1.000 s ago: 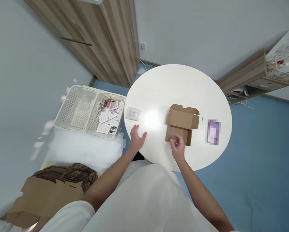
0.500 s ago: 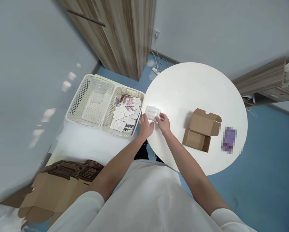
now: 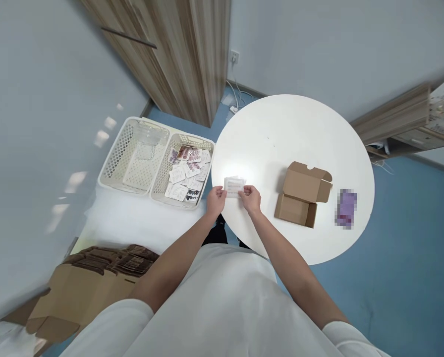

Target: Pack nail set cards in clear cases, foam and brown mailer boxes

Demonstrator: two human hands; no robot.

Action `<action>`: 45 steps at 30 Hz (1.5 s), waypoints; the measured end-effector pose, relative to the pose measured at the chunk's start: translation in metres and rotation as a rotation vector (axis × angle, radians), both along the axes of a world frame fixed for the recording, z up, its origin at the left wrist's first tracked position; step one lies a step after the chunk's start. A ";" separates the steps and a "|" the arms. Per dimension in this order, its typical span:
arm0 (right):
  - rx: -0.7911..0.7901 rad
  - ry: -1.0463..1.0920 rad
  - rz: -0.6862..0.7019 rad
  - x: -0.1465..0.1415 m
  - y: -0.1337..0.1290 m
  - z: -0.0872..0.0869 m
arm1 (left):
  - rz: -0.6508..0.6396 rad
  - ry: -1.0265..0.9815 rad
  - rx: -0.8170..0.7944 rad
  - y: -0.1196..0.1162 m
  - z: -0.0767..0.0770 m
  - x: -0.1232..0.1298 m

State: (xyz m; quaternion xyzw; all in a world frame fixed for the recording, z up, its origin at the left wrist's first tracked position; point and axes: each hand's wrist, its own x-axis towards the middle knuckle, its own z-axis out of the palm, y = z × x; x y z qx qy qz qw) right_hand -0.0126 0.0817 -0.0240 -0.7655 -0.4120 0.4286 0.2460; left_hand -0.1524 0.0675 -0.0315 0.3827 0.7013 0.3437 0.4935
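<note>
Near the left edge of the round white table (image 3: 300, 129), a small stack of flat clear packs (image 3: 234, 186), which look like press-on nail packs with pale rows inside, lies between my hands. The fingers of my left hand (image 3: 216, 200) are closed at the stack's left edge. My right hand (image 3: 251, 199) pinches its right edge, thumb on top. To the right on the table, a brown cardboard box (image 3: 305, 184) stands with its lid folded back. On the left, a white basket (image 3: 162, 186) holds several similar packs and white cards (image 3: 187, 173).
Another white basket (image 3: 112, 153) with a clear plastic container (image 3: 147, 139) adjoins the first. Flattened cardboard boxes (image 3: 81, 292) are piled at lower left. A purple pixelated item (image 3: 346, 208) lies at the table's right. A wooden cabinet (image 3: 177, 59) stands behind.
Both hands and the packs have come slightly nearer my body. My left hand has moved to the stack's left edge, and the stack now sits squarer between my hands. The view has shifted a little.
</note>
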 end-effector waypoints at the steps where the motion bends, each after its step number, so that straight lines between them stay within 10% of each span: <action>1: 0.005 0.004 0.004 0.004 -0.005 0.002 | -0.006 -0.018 0.004 -0.003 0.000 0.002; 13: 0.207 -0.027 0.066 0.122 -0.052 0.060 | -0.230 0.072 0.247 -0.025 0.045 0.111; 22: 0.091 -0.266 0.248 0.203 -0.083 0.058 | -0.596 0.401 0.231 -0.036 0.056 0.193; 34: -0.028 -0.370 0.504 0.211 -0.082 0.036 | -0.994 0.819 0.078 -0.041 0.050 0.217; 40: 0.030 -0.354 0.497 0.210 -0.086 0.036 | -0.969 0.807 0.084 -0.045 0.052 0.220; 45: 0.296 -0.256 0.333 0.235 -0.090 0.044 | -0.704 0.570 0.302 -0.043 0.053 0.204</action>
